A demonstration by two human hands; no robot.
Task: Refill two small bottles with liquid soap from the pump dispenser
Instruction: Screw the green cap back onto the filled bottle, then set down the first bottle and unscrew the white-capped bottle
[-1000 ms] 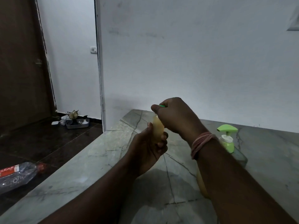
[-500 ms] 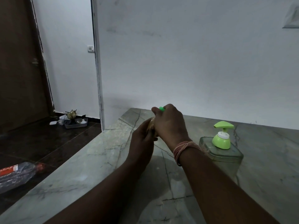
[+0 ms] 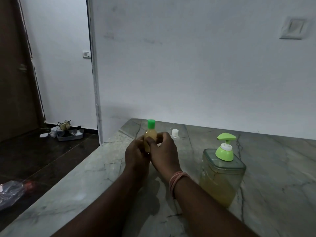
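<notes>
A small bottle [image 3: 150,134] full of yellow soap, with a green cap on top, stands upright between my two hands over the marble counter [image 3: 273,168]. My left hand [image 3: 136,155] grips its lower body from the left. My right hand [image 3: 165,150] holds it from the right, fingers curled against its side. Behind my right hand a second small clear bottle [image 3: 175,134] with a white cap stands on the counter, partly hidden. The pump dispenser [image 3: 222,173], a clear square jar of yellow soap with a green pump head, stands to the right.
The counter's left edge drops to a dark floor [image 3: 42,159]. A crumpled plastic bottle [image 3: 12,192] lies on the floor at the lower left. A grey tray [image 3: 70,135] with clutter sits by the far wall. A white wall [image 3: 205,65] backs the counter.
My right hand has come off the green cap and dropped to the bottle's side, so the cap shows. Both hands and the bottle moved lower and farther from me.
</notes>
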